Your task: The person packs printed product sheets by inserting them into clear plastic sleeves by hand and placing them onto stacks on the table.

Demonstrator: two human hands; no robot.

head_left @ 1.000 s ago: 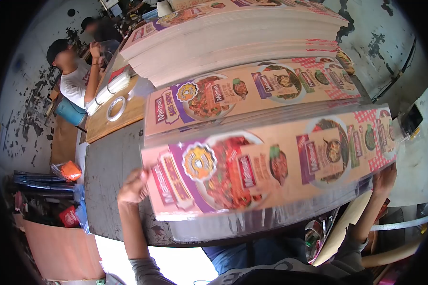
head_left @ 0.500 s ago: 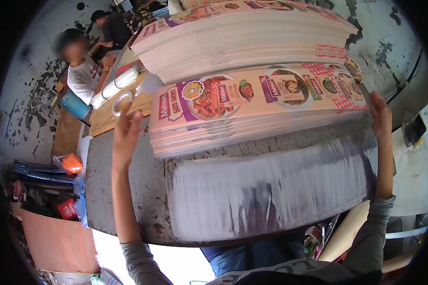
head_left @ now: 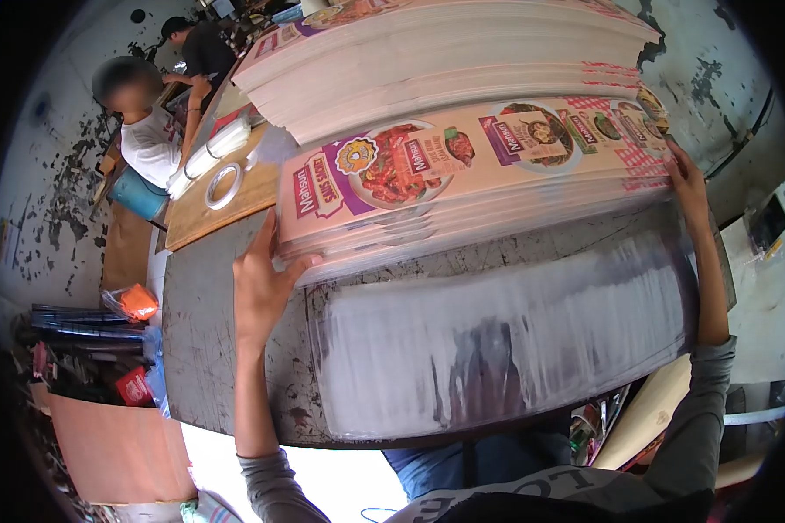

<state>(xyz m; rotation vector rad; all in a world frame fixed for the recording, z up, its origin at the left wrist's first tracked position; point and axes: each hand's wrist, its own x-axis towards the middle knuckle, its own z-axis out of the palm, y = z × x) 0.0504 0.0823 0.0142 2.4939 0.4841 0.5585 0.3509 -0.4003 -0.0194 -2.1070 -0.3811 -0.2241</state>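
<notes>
A short stack of printed cardboard sheets (head_left: 475,161), pink with food pictures, lies in plastic film on the dark worktable. My left hand (head_left: 266,283) grips its near left corner, thumb along the front side and fingers at the left end. At the right end, my right hand (head_left: 689,187) presses its fingers against the edge. Between the stack and my body lies a flat pile of clear plastic sleeves (head_left: 392,366), touched by neither hand. Behind rises a much taller stack of similar printed sheets (head_left: 453,74).
A wooden board (head_left: 187,225) at the left carries a tape roll (head_left: 210,195) and a rolled white plastic bundle (head_left: 214,157). One person (head_left: 148,144) sits beyond it near a blue bucket (head_left: 139,197); another person (head_left: 208,48) works farther back. Scratched worktable (head_left: 201,349) shows at left.
Both hands have come in from beside the stack to touch its ends. The left hand moved down and right onto the corner; the stack's left end sits slightly farther right.
</notes>
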